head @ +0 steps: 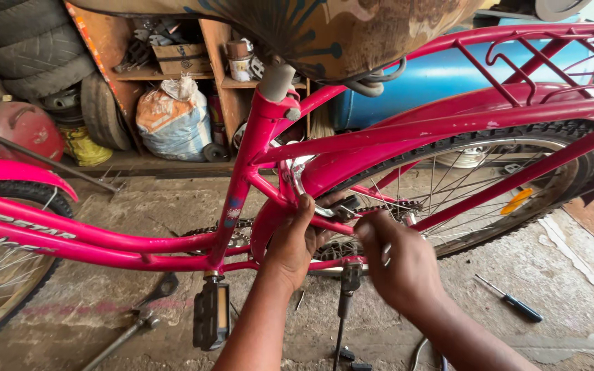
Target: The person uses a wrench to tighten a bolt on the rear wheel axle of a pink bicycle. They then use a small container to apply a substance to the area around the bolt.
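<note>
Your left hand (291, 242) curls around a lower tube of the pink bicycle frame (256, 148), just behind the seat post, thumb up against the tube. Your right hand (399, 260) is closed in a loose fist beside the rear wheel (476, 172), near the chain; it is blurred, so what its fingers grip cannot be told. The black pedal (212, 315) hangs below the frame. A screwdriver (510, 299) lies on the concrete floor (558, 268), well apart from both hands.
</note>
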